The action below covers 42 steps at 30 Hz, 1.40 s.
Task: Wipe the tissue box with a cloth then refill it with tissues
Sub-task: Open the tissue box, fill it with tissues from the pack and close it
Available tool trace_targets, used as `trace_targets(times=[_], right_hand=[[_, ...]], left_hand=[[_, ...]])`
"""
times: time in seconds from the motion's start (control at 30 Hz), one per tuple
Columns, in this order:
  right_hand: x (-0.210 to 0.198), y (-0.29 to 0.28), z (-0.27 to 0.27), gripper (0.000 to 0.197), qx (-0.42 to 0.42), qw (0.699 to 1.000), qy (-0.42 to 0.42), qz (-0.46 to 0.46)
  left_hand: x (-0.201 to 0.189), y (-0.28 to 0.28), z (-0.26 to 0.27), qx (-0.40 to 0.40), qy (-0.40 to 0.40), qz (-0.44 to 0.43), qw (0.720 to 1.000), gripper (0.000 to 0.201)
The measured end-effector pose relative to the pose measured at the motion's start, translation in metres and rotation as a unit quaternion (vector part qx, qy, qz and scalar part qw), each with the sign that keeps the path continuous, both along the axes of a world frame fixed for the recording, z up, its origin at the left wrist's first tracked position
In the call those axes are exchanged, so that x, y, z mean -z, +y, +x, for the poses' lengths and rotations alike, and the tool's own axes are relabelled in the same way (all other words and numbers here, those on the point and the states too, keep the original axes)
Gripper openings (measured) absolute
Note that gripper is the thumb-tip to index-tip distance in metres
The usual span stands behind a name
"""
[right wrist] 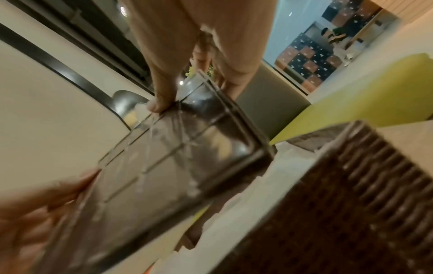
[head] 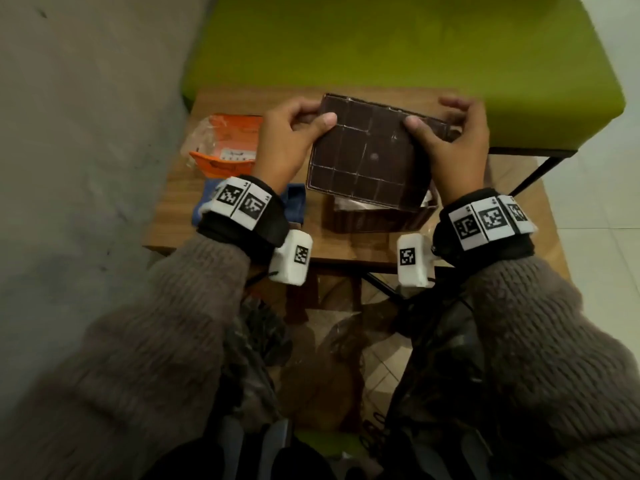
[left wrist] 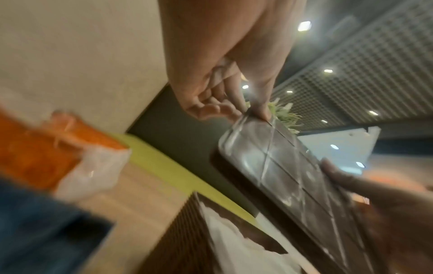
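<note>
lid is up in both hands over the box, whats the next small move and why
Probably lower the brown lid square onto the ribbed box beneath it. The left hand and right hand pinch its opposite ends and hold it tilted above the opening. White tissue already shows inside the box, so the refill looks done. The blue cloth lies aside on the table.

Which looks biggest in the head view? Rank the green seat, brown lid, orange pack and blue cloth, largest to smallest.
1. Green seat, by far.
2. Brown lid, held up nearer the camera, which may flatter it.
3. Orange pack.
4. Blue cloth; the left wrist hides much of it, so its rank against the pack is unsure.
</note>
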State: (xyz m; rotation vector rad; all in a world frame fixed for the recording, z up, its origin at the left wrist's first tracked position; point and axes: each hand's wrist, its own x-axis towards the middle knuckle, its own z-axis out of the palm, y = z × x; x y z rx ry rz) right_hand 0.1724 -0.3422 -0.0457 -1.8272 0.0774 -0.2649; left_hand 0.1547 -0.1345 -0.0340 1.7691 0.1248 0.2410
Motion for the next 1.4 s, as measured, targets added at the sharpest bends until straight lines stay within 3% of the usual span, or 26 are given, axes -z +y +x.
trace_targets(times=[0.17,0.23,0.37,0.47,0.9,1.17,1.4], right_hand=[[0.025,-0.005,0.006,0.039,0.031,0.997,0.063,0.041],[0.030,-0.005,0.004,0.040,0.031,0.996,0.082,0.010],[0.039,-0.003,-0.003,0.038,-0.004,0.982,0.124,-0.139],[0.047,0.000,-0.005,0.032,-0.020,0.979,0.147,-0.141],[0.039,-0.001,0.015,0.044,-0.025,0.951,0.218,-0.219],[0.023,-0.004,0.020,0.041,0.022,0.965,0.182,-0.190],[0.050,0.005,0.019,0.040,0.051,0.969,0.108,-0.215]], left_hand=[[0.050,-0.016,0.001,-0.138,0.118,-0.112,0.977,0.020],[0.067,-0.023,0.002,-0.173,0.144,-0.141,0.964,0.020],[0.081,-0.035,0.009,-0.193,0.189,-0.170,0.948,0.026],[0.083,-0.042,0.013,-0.182,0.204,-0.185,0.944,0.018],[0.064,-0.038,0.020,-0.163,0.216,-0.065,0.960,0.014],[0.053,-0.033,0.029,-0.152,0.155,0.037,0.975,0.022],[0.069,-0.047,0.024,-0.179,0.099,0.073,0.976,0.028]])
